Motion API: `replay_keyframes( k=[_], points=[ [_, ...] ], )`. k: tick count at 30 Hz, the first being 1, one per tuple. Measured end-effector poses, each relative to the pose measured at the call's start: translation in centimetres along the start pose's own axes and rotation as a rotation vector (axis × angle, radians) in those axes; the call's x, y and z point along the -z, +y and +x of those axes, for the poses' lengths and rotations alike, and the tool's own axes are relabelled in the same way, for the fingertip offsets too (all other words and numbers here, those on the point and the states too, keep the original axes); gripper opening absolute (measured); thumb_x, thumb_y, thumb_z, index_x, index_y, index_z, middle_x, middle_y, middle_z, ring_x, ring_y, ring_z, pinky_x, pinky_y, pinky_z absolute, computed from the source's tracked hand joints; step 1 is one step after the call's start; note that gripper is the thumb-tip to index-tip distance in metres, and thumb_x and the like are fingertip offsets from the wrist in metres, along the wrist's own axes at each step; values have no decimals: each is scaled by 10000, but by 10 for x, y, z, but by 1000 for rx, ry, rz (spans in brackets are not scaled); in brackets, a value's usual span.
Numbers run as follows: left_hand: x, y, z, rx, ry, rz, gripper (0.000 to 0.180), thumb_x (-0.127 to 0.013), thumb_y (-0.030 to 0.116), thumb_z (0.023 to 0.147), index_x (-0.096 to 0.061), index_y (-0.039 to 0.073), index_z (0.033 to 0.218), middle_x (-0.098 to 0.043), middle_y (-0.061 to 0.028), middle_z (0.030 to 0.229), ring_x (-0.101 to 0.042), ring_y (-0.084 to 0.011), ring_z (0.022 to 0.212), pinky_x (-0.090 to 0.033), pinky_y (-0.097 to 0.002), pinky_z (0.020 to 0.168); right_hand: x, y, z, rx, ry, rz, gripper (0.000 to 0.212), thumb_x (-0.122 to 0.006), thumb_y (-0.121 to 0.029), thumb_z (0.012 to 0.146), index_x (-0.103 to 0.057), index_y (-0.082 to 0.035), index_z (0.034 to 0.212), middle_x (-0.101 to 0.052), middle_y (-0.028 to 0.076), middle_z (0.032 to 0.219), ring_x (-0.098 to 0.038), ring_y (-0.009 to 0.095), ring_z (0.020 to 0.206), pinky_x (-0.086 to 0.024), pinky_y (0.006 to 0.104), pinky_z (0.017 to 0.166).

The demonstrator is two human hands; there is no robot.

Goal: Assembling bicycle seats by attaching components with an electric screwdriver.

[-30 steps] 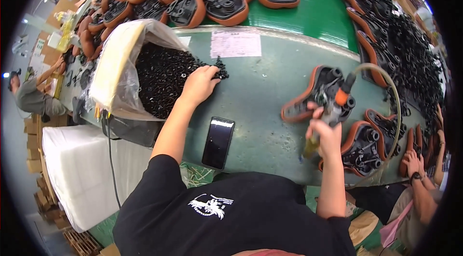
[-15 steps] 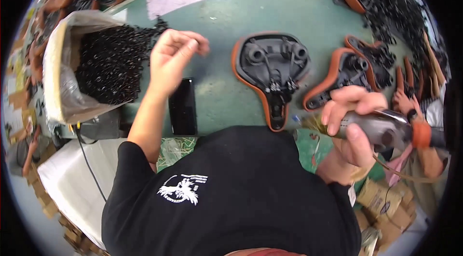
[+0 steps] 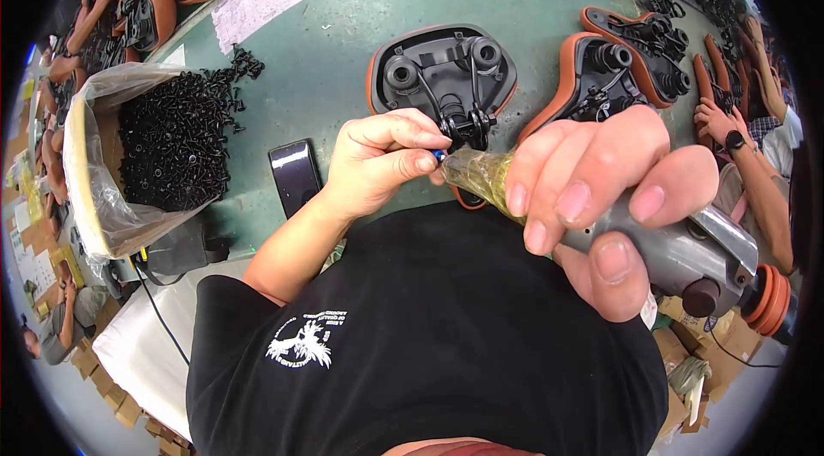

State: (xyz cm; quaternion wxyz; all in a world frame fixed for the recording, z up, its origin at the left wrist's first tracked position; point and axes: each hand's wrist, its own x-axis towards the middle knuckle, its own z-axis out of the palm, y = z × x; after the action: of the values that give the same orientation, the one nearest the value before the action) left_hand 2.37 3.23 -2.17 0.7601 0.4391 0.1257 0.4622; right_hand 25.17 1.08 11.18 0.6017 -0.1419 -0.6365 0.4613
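My right hand (image 3: 592, 181) is wrapped round a grey power screwdriver (image 3: 678, 254) with a side lever. Its nose, covered in yellowish tape, points left. At the tip, my left hand (image 3: 386, 155) has its thumb and forefinger pinched beside a small blue end. What the pinch holds is too small to make out. Just beyond both hands, a bicycle saddle (image 3: 442, 78) lies upside down, brown-edged, its black underside, rails and clamp showing. My fingers and the screwdriver's nose partly cover its narrow end.
Left stands a plastic-lined box (image 3: 81, 173) of black screws (image 3: 176, 130), some spilled onto the green table (image 3: 326, 52). A phone (image 3: 294, 174) lies nearby. More saddles (image 3: 592, 78) sit right, and others (image 3: 146, 9) far left. Another person's hands (image 3: 717, 121) work at far right.
My left hand has moved right and nearer to me, meeting the screwdriver tip. My right hand has brought the screwdriver left. The whole view has also shifted.
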Motion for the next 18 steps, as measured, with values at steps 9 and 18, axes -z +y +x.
replay_keyframes(
  k=[9,18],
  points=[
    [34,29,31,-459,92,1337,690,-936,244,750,-646,-10,1322,-705,-166,1233,-650,-358,1159,-518,-458,1024,9,6,9,131,-59,-142,307,-618,-52,982,-479,-103,1252,-585,136,1147,-675,197,763,-580,413,743],
    [58,-8,41,-412,232,1430,527,-897,173,726,-681,54,1191,-746,-117,1028,-723,-337,980,-599,-394,859,22,26,18,74,-138,-180,417,-478,15,971,-479,-92,1374,-573,174,1183,-652,220,825,-543,464,831]
  ],
)
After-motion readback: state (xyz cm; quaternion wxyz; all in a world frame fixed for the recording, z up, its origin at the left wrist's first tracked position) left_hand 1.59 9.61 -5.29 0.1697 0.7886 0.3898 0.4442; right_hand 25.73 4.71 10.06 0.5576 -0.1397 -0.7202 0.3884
